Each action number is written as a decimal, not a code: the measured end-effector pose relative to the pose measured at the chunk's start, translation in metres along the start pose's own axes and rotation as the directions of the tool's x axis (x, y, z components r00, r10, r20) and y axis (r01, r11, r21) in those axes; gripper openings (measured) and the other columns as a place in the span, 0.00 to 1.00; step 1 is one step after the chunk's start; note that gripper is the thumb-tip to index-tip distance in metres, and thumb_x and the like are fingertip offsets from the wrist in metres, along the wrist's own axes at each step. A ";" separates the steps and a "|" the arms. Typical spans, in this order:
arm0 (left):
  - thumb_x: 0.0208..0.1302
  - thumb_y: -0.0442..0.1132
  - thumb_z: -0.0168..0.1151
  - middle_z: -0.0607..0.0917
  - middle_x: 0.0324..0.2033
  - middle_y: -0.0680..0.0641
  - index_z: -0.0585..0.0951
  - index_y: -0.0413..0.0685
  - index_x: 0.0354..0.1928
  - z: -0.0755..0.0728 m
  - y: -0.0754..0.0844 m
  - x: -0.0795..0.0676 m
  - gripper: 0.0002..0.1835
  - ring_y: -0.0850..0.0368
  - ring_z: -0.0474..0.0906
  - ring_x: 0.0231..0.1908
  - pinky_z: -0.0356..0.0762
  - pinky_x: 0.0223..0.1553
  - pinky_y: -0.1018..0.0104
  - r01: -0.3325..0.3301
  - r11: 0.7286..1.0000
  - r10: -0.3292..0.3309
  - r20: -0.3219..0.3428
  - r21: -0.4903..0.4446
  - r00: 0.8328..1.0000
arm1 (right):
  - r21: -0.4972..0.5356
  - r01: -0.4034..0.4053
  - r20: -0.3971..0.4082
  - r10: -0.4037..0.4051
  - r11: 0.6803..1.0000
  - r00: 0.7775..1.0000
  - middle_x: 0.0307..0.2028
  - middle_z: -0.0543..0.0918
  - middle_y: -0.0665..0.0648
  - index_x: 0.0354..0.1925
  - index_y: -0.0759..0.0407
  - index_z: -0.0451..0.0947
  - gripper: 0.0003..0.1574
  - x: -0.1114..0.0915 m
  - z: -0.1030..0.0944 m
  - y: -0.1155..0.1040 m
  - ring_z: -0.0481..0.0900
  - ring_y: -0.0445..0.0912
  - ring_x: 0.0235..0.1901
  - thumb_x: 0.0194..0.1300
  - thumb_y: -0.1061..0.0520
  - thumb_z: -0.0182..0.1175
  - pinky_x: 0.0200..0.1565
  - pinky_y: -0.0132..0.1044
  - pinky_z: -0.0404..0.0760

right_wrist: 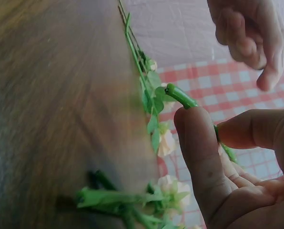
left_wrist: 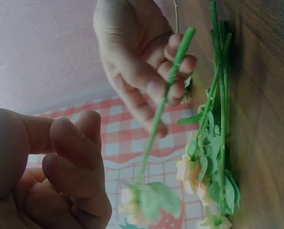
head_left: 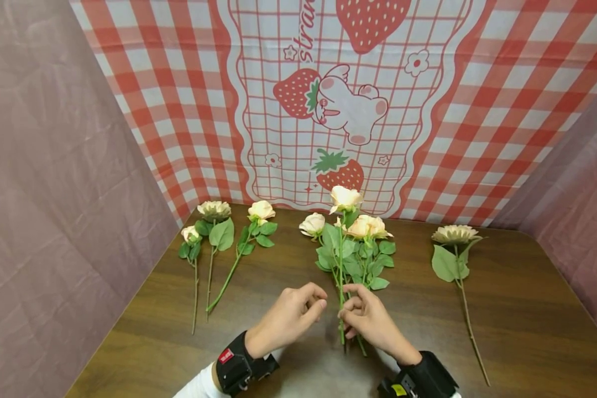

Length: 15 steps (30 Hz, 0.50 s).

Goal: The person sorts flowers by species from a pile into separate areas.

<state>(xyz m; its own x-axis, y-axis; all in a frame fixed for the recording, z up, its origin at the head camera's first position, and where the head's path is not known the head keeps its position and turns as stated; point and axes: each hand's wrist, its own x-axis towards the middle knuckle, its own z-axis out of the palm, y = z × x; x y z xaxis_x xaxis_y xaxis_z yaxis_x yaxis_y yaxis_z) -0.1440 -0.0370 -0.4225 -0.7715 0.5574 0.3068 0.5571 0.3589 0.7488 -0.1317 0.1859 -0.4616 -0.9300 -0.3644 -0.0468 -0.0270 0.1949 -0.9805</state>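
Observation:
My right hand [head_left: 373, 321] pinches the green stem of a pale cream rose [head_left: 345, 198] between thumb and fingers, near the stem's lower end. In the left wrist view the held stem [left_wrist: 179, 59] slants above the table, apart from the other stems. Just left of it, my left hand [head_left: 289, 319] hovers with loosely bent fingers and nothing in them. Behind the held rose lie several cream roses [head_left: 368, 226] in a bunch, their leaves overlapping and stems crossing. Part of that bunch is hidden by the raised rose and my right hand.
On the left of the brown table [head_left: 149, 326] lie a rosebud stem [head_left: 191, 235], a full pale bloom [head_left: 214, 210] and a cream rose [head_left: 261, 211]. A single wide pale flower [head_left: 455, 235] lies at the right. A red-checked cloth [head_left: 189, 110] hangs behind.

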 end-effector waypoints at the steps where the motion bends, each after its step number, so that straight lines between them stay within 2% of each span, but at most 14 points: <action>1: 0.71 0.34 0.57 0.82 0.23 0.54 0.80 0.42 0.43 0.000 0.000 0.000 0.05 0.71 0.74 0.21 0.71 0.22 0.77 -0.004 1.000 0.004 0.003 0.003 1.000 | -0.003 -0.008 -0.002 0.008 1.000 1.000 0.37 0.80 0.71 0.67 0.74 0.54 0.34 0.001 -0.001 0.002 0.83 0.51 0.28 0.70 0.65 0.56 0.29 0.44 0.84; 7: 0.72 0.34 0.57 0.81 0.22 0.56 0.80 0.44 0.44 -0.002 0.002 -0.001 0.05 0.69 0.75 0.21 0.70 0.22 0.78 -0.001 1.000 0.001 0.013 0.009 1.000 | -0.010 -0.050 -0.013 0.050 0.999 0.999 0.33 0.82 0.69 0.62 0.81 0.59 0.30 0.010 -0.005 0.014 0.85 0.52 0.28 0.65 0.70 0.54 0.27 0.42 0.84; 15: 0.71 0.33 0.57 0.80 0.22 0.57 0.80 0.44 0.44 -0.006 0.003 -0.002 0.05 0.72 0.72 0.20 0.71 0.22 0.77 -0.012 1.000 0.012 0.004 0.023 1.000 | 0.000 -0.074 -0.044 0.074 0.997 0.996 0.34 0.83 0.69 0.63 0.82 0.60 0.30 0.015 -0.007 0.023 0.85 0.55 0.29 0.64 0.71 0.53 0.27 0.42 0.84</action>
<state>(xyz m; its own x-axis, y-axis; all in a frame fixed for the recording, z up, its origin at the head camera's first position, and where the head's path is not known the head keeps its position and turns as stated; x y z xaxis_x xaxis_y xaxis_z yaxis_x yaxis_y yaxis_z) -0.1422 -0.0413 -0.4175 -0.7638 0.5642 0.3135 0.5732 0.3696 0.7314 -0.1492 0.1911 -0.4831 -0.9446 -0.3091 -0.1104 0.0414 0.2215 -0.9743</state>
